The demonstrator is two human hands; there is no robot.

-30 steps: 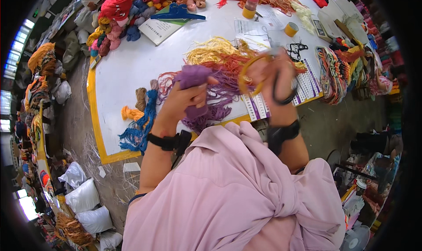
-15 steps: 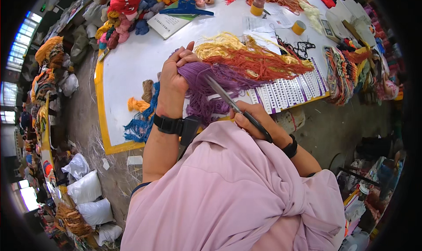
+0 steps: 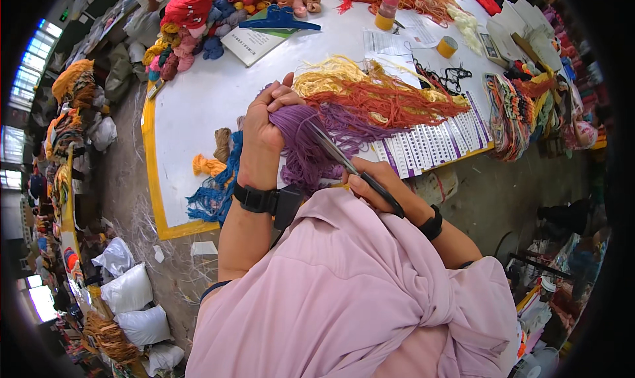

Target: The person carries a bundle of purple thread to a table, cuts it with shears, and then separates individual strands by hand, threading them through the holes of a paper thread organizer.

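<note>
A hank of purple yarn [image 3: 305, 140] is gripped in my left hand [image 3: 270, 117], its loose strands hanging down and trailing right over the table. My right hand [image 3: 377, 185] holds long dark-handled scissors [image 3: 338, 154], their blades reaching up and left into the purple strands. Beyond the hank lie yellow yarn [image 3: 331, 77] and rust-orange yarn [image 3: 397, 100] in loose strands. Left of my left wrist are blue yarn [image 3: 215, 196], a small orange bundle [image 3: 208, 165] and a brown bundle [image 3: 223, 142].
White cards with rows of holes [image 3: 430, 144] line the table's front edge. On the white table [image 3: 192, 107] stand a yarn cone [image 3: 385, 14] and a yellow spool [image 3: 447, 46]. A blue clamp [image 3: 281, 19] rests on a booklet [image 3: 254, 46]. Multicoloured skeins [image 3: 506, 117] hang at the right.
The purple strands that stretched right now hang more bunched below my left hand. The scissors remain among them, shifted slightly; both hands keep their hold.
</note>
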